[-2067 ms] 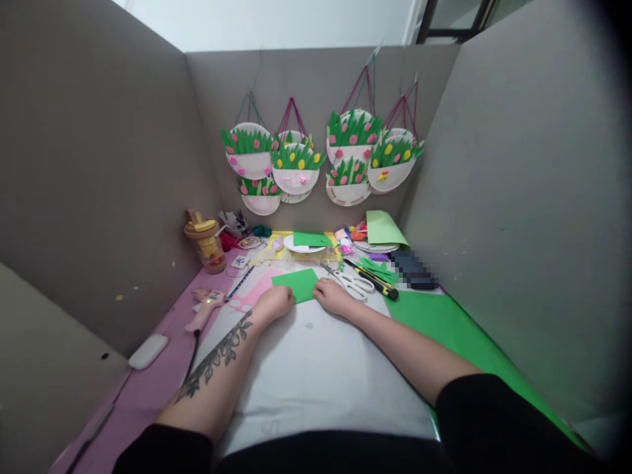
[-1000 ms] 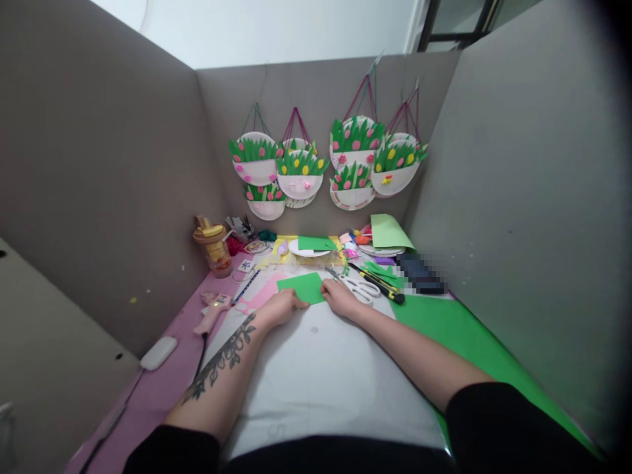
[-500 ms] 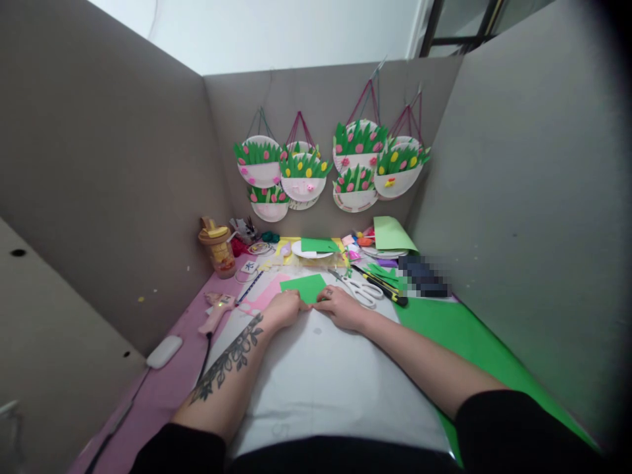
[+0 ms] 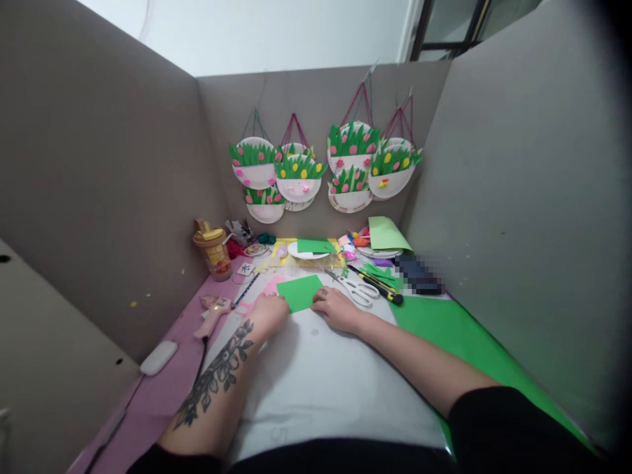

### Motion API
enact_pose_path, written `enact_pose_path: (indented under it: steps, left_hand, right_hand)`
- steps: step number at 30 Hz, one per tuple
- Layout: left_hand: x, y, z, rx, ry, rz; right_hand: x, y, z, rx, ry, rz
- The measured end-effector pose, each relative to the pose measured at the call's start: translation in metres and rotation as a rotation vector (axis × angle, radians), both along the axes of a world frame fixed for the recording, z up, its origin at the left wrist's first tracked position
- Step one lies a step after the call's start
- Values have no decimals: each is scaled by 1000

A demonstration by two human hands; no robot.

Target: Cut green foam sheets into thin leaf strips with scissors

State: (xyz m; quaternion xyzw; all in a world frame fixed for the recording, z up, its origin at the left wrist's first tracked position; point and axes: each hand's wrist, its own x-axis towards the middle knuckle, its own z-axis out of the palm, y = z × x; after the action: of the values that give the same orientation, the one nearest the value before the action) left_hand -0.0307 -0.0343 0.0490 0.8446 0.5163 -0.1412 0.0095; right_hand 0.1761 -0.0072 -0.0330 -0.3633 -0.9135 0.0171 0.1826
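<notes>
A sheet of green paper lies on the white covering of the desk between my two hands. My left hand is curled closed at the paper's lower left edge, its fingertips mostly hidden behind the knuckles. At the lower right corner, my right hand has its bent fingers pinched on the sheet. Pink paper shows partly from behind my left hand. White-handled scissors lie just beyond my right hand.
A pink glue gun and a drink cup stand at the left. Black-and-yellow utility knives, cut green strips and a dark blurred object lie at the right. Paper-plate baskets hang on the grey back panel.
My hands have moved apart from the middle of the green paper's near edge: the left hand went left and toward me, the right stayed near the right corner. The view shifted slightly.
</notes>
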Motion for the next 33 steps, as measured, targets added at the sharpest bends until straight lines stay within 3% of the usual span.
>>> enact_pose_path:
  steps: [7,10,16,21,33]
  left_hand:
    - [-5,3,-3,-12,-56,-23]
    - [-5,6,-8,-8,-85,30]
    - [1,17,-33,46,-239,43]
    - [-1,29,-50,-10,-365,41]
    - [-7,39,-54,-38,-465,33]
  right_hand:
    - [4,1,-7,-48,-79,81]
    - [3,2,-8,-98,-132,72]
    - [-1,3,-7,-133,-108,55]
    - [0,4,-2,-168,-135,28]
    - [11,3,21,-179,-215,-156]
